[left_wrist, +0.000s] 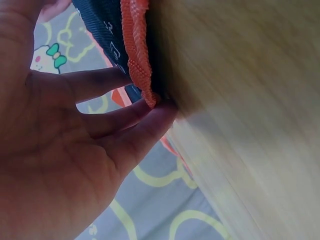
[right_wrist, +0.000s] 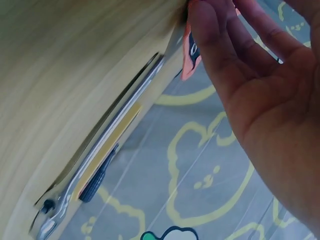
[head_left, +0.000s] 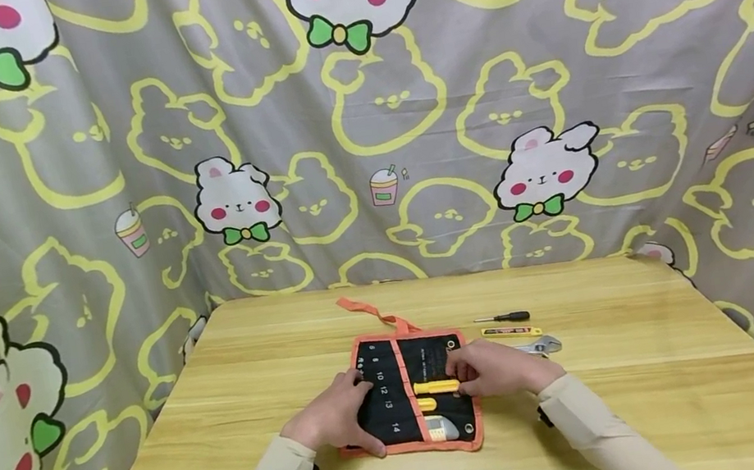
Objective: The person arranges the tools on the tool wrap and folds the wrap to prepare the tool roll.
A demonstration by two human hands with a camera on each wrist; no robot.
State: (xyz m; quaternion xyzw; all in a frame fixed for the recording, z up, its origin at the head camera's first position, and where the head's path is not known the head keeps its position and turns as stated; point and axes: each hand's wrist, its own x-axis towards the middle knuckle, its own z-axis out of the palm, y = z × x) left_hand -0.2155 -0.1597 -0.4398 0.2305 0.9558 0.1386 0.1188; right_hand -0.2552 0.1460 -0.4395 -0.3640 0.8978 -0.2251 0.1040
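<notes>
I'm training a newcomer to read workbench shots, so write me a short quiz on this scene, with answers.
1. True or false: the adjustable wrench lies outside the tool pouch.
2. Multiple choice: what colour is the pouch edging that the left hand touches? A) green B) orange C) white
3. Fill in the blank: among the loose things on the table, the one farthest from the person is the black-handled ____.

Key:
1. True; it lies beyond the pouch's right side.
2. B, orange.
3. Screwdriver.
</notes>
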